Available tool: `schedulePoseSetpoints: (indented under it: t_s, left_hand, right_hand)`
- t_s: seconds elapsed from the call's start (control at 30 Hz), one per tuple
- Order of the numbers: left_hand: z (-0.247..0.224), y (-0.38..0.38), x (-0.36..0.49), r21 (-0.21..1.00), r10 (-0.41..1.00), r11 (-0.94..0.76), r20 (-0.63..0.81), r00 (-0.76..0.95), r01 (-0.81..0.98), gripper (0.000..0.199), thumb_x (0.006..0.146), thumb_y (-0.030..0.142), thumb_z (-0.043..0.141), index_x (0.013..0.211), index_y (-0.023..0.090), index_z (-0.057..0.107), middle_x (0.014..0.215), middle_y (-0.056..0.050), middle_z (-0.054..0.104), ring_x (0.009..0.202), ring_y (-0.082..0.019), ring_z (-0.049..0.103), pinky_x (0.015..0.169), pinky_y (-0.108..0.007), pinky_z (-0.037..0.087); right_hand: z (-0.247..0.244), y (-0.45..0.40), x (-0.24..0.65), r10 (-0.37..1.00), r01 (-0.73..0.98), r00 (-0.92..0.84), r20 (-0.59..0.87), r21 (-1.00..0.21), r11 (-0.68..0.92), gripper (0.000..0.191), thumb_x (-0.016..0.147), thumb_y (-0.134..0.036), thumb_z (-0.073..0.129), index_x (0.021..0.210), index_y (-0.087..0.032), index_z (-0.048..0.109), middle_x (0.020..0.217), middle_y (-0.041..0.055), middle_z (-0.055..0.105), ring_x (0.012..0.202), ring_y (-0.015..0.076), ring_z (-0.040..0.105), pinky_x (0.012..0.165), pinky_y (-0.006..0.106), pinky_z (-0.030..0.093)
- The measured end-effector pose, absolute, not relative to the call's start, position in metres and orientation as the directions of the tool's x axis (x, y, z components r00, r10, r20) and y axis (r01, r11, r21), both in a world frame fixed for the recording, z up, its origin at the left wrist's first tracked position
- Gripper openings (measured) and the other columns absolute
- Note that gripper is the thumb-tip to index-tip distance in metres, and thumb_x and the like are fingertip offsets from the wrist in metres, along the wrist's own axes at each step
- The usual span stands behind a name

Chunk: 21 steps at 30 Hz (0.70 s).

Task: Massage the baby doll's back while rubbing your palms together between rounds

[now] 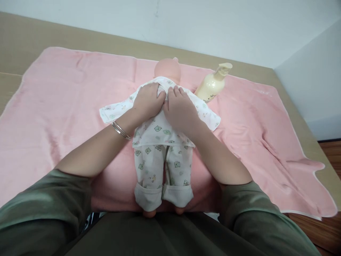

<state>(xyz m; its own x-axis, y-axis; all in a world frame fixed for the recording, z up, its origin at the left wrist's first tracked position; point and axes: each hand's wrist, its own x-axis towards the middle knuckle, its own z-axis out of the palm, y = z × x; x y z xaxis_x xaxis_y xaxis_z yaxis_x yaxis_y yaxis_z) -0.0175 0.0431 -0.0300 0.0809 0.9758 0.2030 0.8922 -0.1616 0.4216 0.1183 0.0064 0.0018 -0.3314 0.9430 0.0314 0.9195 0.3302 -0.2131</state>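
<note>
A baby doll (pixel 167 69) lies stretched out, head at the far side and feet toward me; its face does not show. It wears a white patterned top (pixel 151 131) and matching trousers (pixel 150 163) with turned-up cuffs. Resting on the upper part of the top, my left hand (pixel 149 99) lies palm down with the thumb pointing inward. Beside it, my right hand (pixel 179 106) is laid flat on the cloth, fingers toward the doll's head. The two thumbs are close together at the middle. Neither hand visibly grips anything.
Under the doll a pink blanket (pixel 80 92) with folds covers much of the wooden table (pixel 106 41). A cream pump bottle (pixel 213 85) stands to the right of the doll's shoulder. White walls (pixel 213 28) border the table behind and at the right.
</note>
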Motion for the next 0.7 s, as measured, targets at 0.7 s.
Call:
schedulePoseSetpoints:
  t_s: [0.7]
  left_hand:
    - [-0.038,0.044,-0.016,0.499,0.966,-0.189,0.248,0.069,0.846,0.033,0.101,0.027,0.034,0.108,0.018,0.065,0.119,-0.018,0.073,0.121,-0.034,0.066,0.116,-0.052,0.048]
  right_hand:
    - [-0.017,0.041,0.121,0.964,0.893,-0.261,0.059,-0.365,0.264,0.069,0.102,-0.028,0.038,0.167,-0.004,0.034,0.179,0.0183,0.028,0.17,0.035,0.019,0.14,0.06,0.014]
